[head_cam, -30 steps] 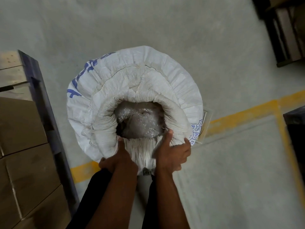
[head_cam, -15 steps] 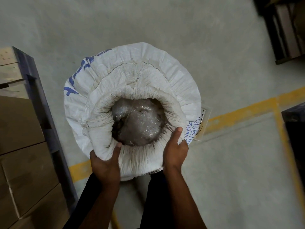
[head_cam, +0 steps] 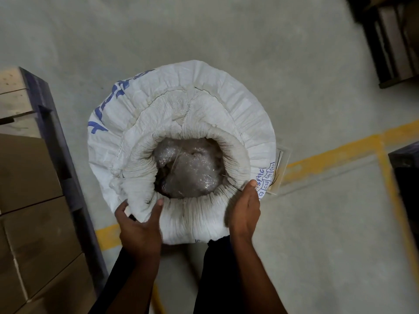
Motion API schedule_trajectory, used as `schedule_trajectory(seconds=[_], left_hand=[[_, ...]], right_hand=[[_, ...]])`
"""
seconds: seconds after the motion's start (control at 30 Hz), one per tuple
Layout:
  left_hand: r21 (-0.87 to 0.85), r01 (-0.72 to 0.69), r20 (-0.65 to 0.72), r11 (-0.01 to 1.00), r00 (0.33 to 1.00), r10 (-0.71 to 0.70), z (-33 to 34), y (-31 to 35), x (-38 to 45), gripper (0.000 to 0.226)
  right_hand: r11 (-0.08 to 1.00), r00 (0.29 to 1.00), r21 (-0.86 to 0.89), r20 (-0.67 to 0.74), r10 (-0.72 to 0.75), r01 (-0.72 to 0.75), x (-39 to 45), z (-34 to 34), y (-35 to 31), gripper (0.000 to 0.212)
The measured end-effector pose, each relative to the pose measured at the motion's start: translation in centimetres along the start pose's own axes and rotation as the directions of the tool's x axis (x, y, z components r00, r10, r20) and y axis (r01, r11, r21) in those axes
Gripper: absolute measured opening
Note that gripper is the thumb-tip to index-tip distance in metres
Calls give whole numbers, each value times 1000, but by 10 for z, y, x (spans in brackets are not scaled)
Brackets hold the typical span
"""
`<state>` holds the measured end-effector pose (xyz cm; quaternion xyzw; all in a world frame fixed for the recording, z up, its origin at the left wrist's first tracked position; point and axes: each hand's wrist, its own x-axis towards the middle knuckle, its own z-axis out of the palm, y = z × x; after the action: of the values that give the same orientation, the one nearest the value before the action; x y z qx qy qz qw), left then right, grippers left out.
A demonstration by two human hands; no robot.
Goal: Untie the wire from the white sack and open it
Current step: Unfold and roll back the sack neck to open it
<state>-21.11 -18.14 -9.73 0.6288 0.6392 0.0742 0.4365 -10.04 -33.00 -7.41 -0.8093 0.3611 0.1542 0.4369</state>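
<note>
- White woven plastic sack [head_cam: 181, 91], one, stands on grey concrete floor [head_cam: 226, 30], mouth rolled open.
- Clear plastic liner [head_cam: 188, 168] inside; contents indistinct.
- Left hand [head_cam: 138, 225] grips the near rim, thumb over it.
- Right hand [head_cam: 246, 207] lies against the rim; fingers hidden, grip unclear.

Dim, even indoor light, seen through a wide-angle lens.
The white sack [head_cam: 181, 98] is brightest; small glints sparkle on the clear plastic [head_cam: 190, 168] inside. Shadows are faint and soft, and detail smears slightly toward the frame's edges.
</note>
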Motion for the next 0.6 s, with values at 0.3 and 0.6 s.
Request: schedule_trajectory(seconds=[0.3, 0.6], left_hand=[[-204, -485, 257, 850, 811, 525, -6, 62, 21, 51], [-272, -559, 542, 784, 584, 604, 53, 94, 69, 70]], right_hand=[[842, 841, 137, -250, -481, 522, -15, 1, -32, 75], [821, 784, 234, 251, -568, 521, 7, 74, -51, 52]])
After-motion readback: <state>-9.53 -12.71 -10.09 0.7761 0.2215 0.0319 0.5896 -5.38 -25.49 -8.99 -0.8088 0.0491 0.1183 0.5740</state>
